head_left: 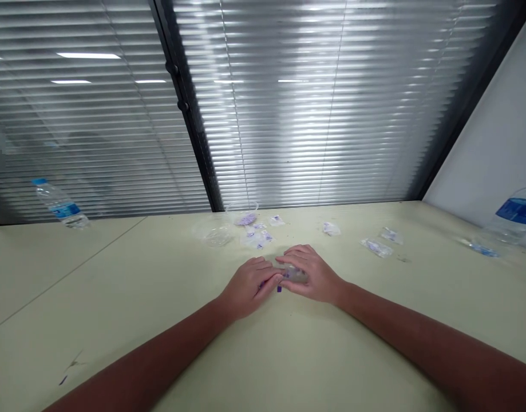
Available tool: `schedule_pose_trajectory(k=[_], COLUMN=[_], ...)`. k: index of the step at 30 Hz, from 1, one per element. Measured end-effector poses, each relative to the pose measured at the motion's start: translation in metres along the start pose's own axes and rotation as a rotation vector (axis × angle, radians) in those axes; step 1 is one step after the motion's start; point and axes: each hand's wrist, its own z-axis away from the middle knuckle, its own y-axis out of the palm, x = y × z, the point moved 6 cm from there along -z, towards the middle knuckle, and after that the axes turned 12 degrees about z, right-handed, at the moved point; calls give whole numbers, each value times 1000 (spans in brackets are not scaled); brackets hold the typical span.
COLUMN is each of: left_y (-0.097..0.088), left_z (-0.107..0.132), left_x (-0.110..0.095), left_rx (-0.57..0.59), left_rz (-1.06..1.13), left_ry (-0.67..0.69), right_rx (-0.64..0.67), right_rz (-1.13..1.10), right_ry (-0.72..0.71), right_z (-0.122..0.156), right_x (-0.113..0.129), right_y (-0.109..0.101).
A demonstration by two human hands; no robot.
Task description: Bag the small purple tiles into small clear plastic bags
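Observation:
Both my hands meet at the middle of the pale table (288, 355). My left hand (248, 286) has its fingers curled in a pinch against a small clear plastic bag (293, 274) with purple pieces inside. My right hand (311, 273) lies over the same bag, fingers bent and pressing on it. A tiny purple piece (279, 289) shows just below the fingertips.
Behind the hands lie several small clear bags with purple bits (259, 233), a clear dish of purple pieces (245, 216) and an empty clear lid (218, 234). More bags (376, 246) lie to the right. Water bottles stand at the far left (60, 203) and far right (515, 214). Window blinds (314, 103) back the table.

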Motion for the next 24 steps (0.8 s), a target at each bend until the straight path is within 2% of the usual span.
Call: schedule_pose_trajectory(k=[3,7,10,12,15,18,21,23,24], left_y=[-2,-7,-18,-31,-56,-76,-77,-72,-70], left_z=[1,1,1,2,5,10,15,17,18], left_x=[1,1,1,5,23,55,87,97,98], left_rx=[-15,-64,-77,-103,-200,-311,-293,-271,-269], left_rz=[-66,-117,-191,-282,-409,-496,-493,-450,-429], left_ry=[47,95,118,122,69,-92,-260,-309,-320], right_rx=[12,40,70,87,74,47,49,118,137], right_rz=[-12,-12,1,45,192,420,596,598,586], right_ry=[40,18,-8,28,179,393,646,765,769], right_z=[0,-2,-3,-3,-1,9,28,41,44], right_x=[-4,3,9,3,-31,-86,-138,-160,-164], right_y=[-1,-5,-5,-4,-4,-10,-20,-22,-22])
